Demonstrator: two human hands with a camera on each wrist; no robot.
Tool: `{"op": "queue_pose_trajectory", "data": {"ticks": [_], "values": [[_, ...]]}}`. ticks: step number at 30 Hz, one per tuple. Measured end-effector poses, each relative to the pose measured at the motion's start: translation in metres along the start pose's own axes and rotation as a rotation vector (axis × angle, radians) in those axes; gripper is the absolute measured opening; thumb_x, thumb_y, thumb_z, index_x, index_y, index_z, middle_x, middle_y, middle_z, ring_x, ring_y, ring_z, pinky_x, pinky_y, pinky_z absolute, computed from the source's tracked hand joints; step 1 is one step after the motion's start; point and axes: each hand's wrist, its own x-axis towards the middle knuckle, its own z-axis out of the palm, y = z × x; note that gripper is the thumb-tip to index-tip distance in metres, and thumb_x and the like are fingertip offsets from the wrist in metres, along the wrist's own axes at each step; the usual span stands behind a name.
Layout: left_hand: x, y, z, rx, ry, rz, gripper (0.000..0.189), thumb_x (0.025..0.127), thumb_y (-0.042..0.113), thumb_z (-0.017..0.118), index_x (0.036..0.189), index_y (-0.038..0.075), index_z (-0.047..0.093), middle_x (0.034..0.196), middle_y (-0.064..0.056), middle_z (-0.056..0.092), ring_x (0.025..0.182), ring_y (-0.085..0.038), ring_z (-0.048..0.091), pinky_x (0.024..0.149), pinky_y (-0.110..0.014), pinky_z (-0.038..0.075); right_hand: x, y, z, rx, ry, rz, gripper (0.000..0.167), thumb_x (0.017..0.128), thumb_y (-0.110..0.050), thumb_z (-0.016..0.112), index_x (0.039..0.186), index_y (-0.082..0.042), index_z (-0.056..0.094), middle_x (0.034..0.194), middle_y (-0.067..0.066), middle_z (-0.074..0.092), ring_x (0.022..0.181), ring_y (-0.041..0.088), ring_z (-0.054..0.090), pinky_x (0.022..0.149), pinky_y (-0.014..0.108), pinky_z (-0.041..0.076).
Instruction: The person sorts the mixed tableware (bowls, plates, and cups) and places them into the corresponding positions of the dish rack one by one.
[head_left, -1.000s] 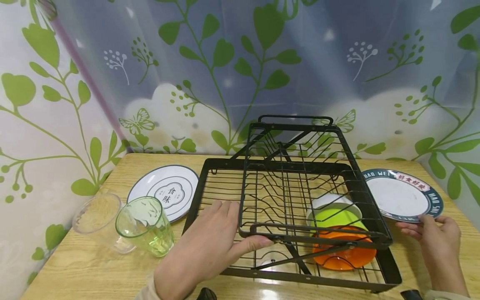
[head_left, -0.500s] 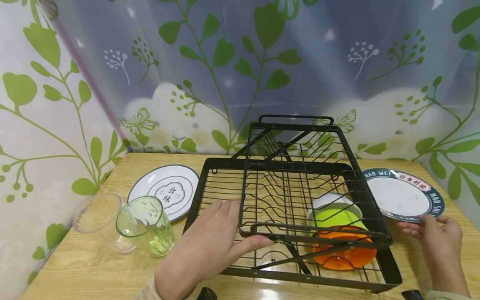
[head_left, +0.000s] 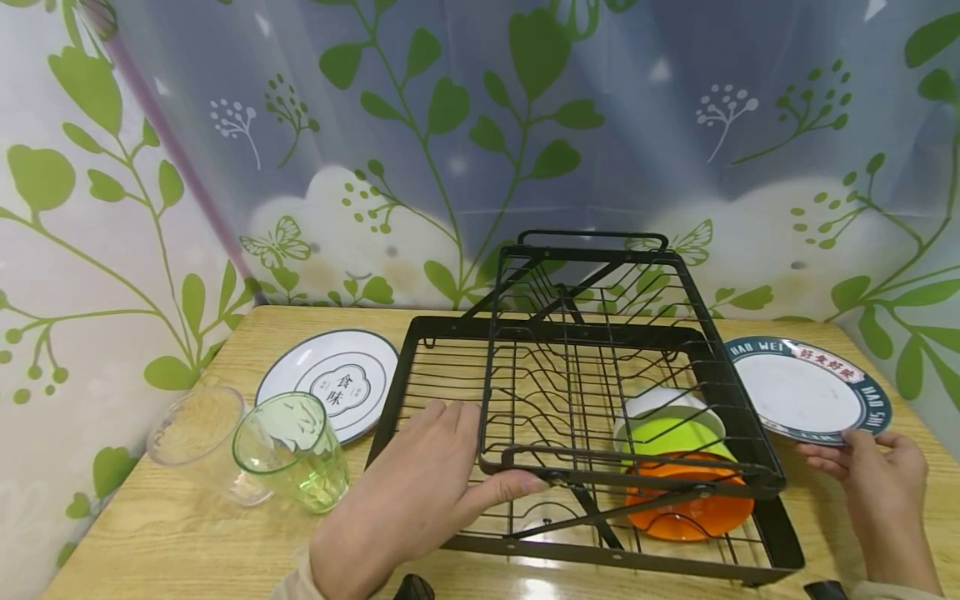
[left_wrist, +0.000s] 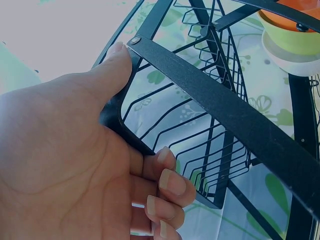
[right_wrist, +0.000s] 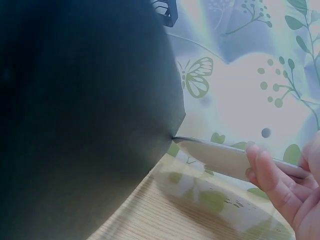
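In the head view a black two-tier wire dish rack (head_left: 615, 479) stands mid-table. My left hand (head_left: 408, 487) grips the upper tier's front left corner; the left wrist view shows its thumb on the frame and the fingers curled below the bar. On the right, my right hand (head_left: 881, 467) pinches the near rim of a white plate (head_left: 798, 392) with a dark green lettered border. Side-on in the right wrist view, that plate (right_wrist: 220, 157) is tilted, raised over the table, with fingers under it. Stacked orange (head_left: 686, 525), lime and white bowls lie in the lower tier's right side.
Left of the rack lies a white plate (head_left: 300, 375) with a thin dark rim. In front of it are a green tumbler (head_left: 318, 479) and a clear cup (head_left: 198, 433). A leaf-patterned curtain (head_left: 465, 125) hangs behind the table. A blurred dark shape (right_wrist: 85, 110) covers the right wrist view's left half.
My right hand and the green-bordered plate have shifted very slightly to the right. The left hand keeps its hold on the dish rack.
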Motion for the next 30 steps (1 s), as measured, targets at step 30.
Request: {"op": "queue_pose_trajectory", "data": {"ticks": [30], "values": [[-0.0005, 0.0, 0.0011, 0.013, 0.009, 0.005, 0.083, 0.088, 0.075, 0.036, 0.113, -0.002, 0.055, 0.092, -0.009, 0.058, 0.096, -0.027, 0.057, 0.092, -0.042, 0.045, -0.0021, -0.0029, 0.0021, -0.023, 0.036, 0.008, 0.004, 0.099, -0.003, 0.031, 0.104, -0.002, 0.031, 0.066, 0.003, 0.066, 0.051, 0.019, 0.067, 0.046, 0.027, 0.054]]}}
